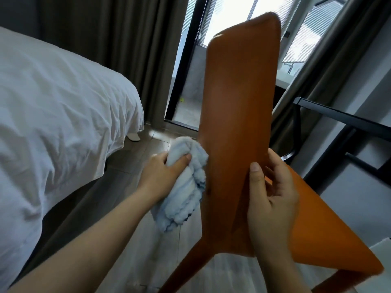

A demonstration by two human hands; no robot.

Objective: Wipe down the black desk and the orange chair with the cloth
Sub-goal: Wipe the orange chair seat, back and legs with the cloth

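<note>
While the left hand point(163, 172) bunches a pale blue cloth point(186, 193) with its fingers point(169, 160) and thumb curled round the wad, the cloth is pressed against the left edge of the orange chair point(237, 102), low on the backrest point(239, 70). Part of the cloth hangs below the hand in thick, ribbed folds, with a darker edge showing at its bottom.

On the other side, the right hand point(273, 197) grips the right edge of the backrest, the thumb point(256, 172) laid flat on the surface facing the camera and the remaining fingers wrapped round behind it. The chair stands on the floor point(135, 166) in the middle of the view. Its back rises toward the glass door point(190, 81), and its seat point(317, 229) spreads out to the lower right, with one orange leg point(190, 261) angling down at the bottom.

Just right of the chair, the black desk point(338, 116) shows as a thin dark top edge and frame against the pale wall. Whether the chair touches it cannot be told.

To the left, a bed point(53, 102) with rumpled white sheets fills that side, well apart from the chair. Grey-brown curtains point(105, 39) hang behind it and also along the right of the door.
</note>
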